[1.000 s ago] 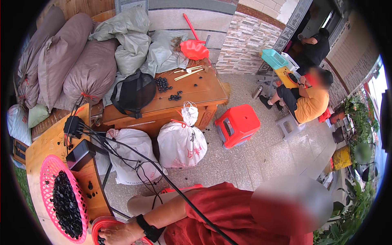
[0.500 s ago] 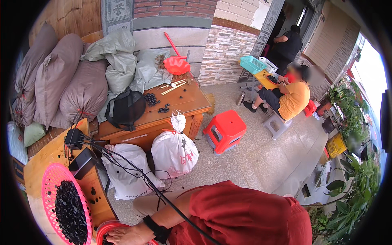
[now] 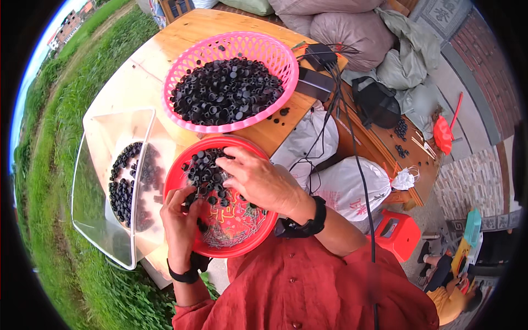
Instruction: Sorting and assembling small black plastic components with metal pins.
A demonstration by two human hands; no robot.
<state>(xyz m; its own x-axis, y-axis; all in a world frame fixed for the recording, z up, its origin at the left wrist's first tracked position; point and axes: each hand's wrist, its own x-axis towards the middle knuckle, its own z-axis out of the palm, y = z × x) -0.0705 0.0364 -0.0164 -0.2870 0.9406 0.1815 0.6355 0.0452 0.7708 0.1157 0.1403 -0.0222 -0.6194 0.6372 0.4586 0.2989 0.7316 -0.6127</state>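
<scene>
Grass point(image 3: 41, 187), wooden table point(image 3: 132, 77) and sacks point(image 3: 349, 38) show an open-air workplace.

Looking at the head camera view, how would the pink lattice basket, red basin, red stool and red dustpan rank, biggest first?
1. Pink lattice basket and red basin: too alike to rank
2. Red stool
3. Red dustpan

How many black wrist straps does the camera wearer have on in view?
2: the left strap, on the wrist behind the left hand, and the right strap, behind the right hand. Any under the sleeves would be hidden.
</scene>
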